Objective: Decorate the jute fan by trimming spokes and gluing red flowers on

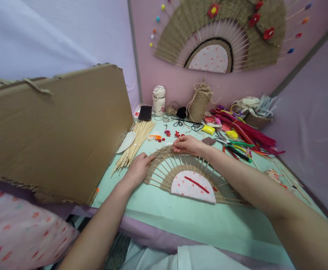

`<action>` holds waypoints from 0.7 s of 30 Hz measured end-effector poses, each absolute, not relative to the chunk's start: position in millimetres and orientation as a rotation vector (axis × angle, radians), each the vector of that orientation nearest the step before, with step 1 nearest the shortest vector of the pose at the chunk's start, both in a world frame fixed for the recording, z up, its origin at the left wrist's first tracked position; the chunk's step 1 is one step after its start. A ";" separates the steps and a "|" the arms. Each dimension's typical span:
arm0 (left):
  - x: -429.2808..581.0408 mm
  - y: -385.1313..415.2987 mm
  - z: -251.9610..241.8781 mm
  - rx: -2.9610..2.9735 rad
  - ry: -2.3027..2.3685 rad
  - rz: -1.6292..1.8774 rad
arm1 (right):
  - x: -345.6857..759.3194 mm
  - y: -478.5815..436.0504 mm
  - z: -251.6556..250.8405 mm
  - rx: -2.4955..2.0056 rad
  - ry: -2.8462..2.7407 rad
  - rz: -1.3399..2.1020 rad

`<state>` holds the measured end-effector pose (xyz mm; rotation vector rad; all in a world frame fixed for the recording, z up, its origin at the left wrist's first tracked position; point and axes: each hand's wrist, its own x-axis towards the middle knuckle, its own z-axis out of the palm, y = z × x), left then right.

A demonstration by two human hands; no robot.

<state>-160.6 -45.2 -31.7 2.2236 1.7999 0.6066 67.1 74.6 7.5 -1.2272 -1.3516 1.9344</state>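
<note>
**On the mint table [158, 210], two hands work a fan**

At nine o'clock leans a cardboard sheet [54, 127], with skewers [133, 144] beside it. The left hand [138, 168] lies on the nine o'clock edge of the fan [190, 180], grip hidden. The fan lies flat at centre. The right hand [188, 145] pinches its jute band at twelve. Pliers [234, 148] lie at two.

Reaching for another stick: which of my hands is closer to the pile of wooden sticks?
Left. The left hand lies just right of the wooden sticks, on the woven fan; the right hand is farther right, on its top edge.
</note>
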 end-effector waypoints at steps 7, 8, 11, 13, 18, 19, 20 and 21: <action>-161.8 -44.7 -33.4 2.231 1.793 0.601 | 73.9 92.1 18.8 -1.324 -1.467 1.911; -161.9 -44.7 -32.9 2.229 1.791 0.596 | 73.3 93.3 18.6 -1.346 -1.501 1.905; -161.4 -45.2 -30.9 2.221 1.784 0.585 | 69.2 93.9 14.1 -1.398 -1.616 1.841; -160.8 -45.7 -29.7 2.212 1.788 0.579 | 66.2 93.2 9.5 -1.422 -1.699 1.763; -160.3 -45.5 -29.1 2.199 1.803 0.566 | 67.6 92.6 1.7 -1.465 -1.948 1.463; -160.4 -45.3 -29.2 2.202 1.805 0.559 | 69.4 93.0 1.7 -1.467 -2.001 1.374; -160.5 -45.1 -29.3 2.205 1.805 0.554 | 71.5 93.6 2.3 -1.461 -2.050 1.275; -160.6 -44.9 -29.3 2.209 1.804 0.551 | 73.5 94.2 3.6 -1.446 -2.095 1.172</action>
